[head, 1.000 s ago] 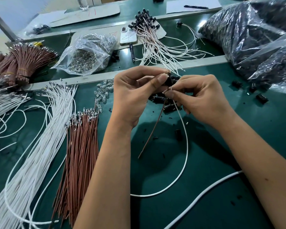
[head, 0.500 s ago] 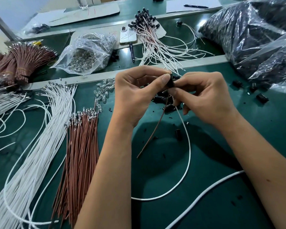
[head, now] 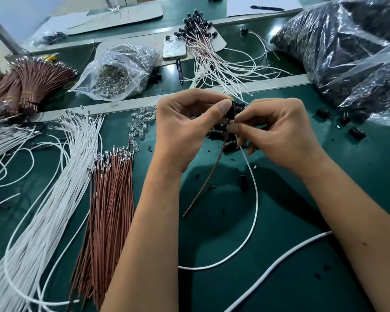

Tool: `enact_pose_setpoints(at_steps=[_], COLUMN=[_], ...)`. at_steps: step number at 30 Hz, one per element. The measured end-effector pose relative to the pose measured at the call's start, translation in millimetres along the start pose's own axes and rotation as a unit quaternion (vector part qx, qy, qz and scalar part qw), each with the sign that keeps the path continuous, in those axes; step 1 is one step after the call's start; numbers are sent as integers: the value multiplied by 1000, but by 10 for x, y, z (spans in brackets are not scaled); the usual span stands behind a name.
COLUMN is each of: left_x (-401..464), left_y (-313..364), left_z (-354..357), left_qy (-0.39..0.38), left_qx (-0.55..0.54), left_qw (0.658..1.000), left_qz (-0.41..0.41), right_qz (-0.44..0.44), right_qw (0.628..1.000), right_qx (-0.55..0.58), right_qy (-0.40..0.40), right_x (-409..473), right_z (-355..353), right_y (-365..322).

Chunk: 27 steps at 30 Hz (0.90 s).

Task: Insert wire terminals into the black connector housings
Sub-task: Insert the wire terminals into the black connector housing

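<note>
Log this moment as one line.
step: terminal insertion | left hand: pinches small black plastic connector housing | right hand: pinches thin white wire | thin brown wire: dangling

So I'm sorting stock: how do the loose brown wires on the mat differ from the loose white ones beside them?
The brown wires lie in a straight, compact pile; the white wires beside them are longer, and some curl off in loops. Both have metal terminals at their far ends and lie on the green mat.
</note>
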<state>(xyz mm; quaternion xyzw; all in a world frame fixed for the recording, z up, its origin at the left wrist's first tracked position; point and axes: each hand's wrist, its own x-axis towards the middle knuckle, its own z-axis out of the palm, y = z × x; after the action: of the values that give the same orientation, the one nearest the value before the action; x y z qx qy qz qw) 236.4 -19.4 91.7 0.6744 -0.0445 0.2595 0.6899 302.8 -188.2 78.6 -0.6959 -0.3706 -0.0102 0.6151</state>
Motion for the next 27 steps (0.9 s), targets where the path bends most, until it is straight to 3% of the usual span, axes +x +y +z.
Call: enact_pose_setpoints(at_steps=[16, 27], left_x=[1, -1], left_y=[-3, 23], left_z=[29, -2], left_qy=[6, -20], left_qx=[-21, -60], left_qw=[998, 997], left_qz=[-57, -49], right_qz=[68, 88], right_qw=[996, 992], right_qx=[45, 85], right_qy=[-25, -6], right_x=[-10, -9], right_z=[-2, -2], right_y=[-10, -47])
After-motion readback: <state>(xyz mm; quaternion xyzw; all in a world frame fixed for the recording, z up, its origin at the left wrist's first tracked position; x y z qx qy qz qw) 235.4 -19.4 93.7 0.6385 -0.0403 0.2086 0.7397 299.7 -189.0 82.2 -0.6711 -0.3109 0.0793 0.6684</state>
